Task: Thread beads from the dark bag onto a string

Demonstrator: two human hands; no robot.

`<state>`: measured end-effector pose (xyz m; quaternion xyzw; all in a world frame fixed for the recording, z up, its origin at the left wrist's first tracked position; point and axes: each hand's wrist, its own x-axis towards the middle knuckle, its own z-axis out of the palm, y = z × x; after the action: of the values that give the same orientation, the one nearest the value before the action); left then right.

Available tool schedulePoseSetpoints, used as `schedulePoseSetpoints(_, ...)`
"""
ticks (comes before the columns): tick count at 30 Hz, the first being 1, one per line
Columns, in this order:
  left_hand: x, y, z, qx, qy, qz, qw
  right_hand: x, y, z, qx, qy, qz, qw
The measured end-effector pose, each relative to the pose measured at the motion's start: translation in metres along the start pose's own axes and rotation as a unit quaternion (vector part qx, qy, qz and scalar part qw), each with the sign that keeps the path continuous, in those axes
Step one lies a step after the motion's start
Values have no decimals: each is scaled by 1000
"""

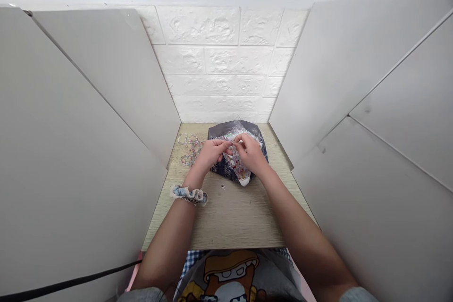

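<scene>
My left hand [211, 152] and my right hand [249, 150] meet fingertip to fingertip over a dark bag [233, 132] with a shiny silver lining that lies open on the wooden table [233, 217]. Between the fingertips is a small piece, too small to make out; which fingers pinch it I cannot tell. Many small colourful bits [236, 164] lie in the bag under my hands. A fabric scrunchie [188, 194] sits on my left wrist.
A clear packet of small colourful pieces [190, 147] lies left of the bag. A tiny dark item [222, 186] rests on the table in front of the bag. White panels [88, 127] wall in both sides, white brick behind. A black cable [71, 283] runs at lower left.
</scene>
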<state>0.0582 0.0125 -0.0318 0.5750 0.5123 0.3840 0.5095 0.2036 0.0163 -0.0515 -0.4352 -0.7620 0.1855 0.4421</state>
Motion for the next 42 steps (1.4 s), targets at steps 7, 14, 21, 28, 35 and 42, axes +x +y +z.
schedulePoseSetpoints(7, 0, -2, -1, -25, -13, -5, 1000, 1, -2, -3, -5, -16, -38, 999)
schedulePoseSetpoints(14, 2, -7, 1, -114, -47, -22, 992, 0, -1, -5, -29, -20, -42, 999)
schedulePoseSetpoints(21, 4, -8, 5, -145, -43, -34, 988, -1, -5, -4, -95, -25, -41, 994)
schedulePoseSetpoints(28, 3, -5, 6, -149, -45, -36, 987, -3, -8, -2, -130, -22, -38, 991)
schedulePoseSetpoints(35, 1, -2, 3, -158, -49, -37, 985, 0, -6, -6, -14, -28, -22, 999)
schedulePoseSetpoints(42, 0, -1, 4, -157, -62, -39, 985, 0, -5, -5, -22, -14, -28, 999)
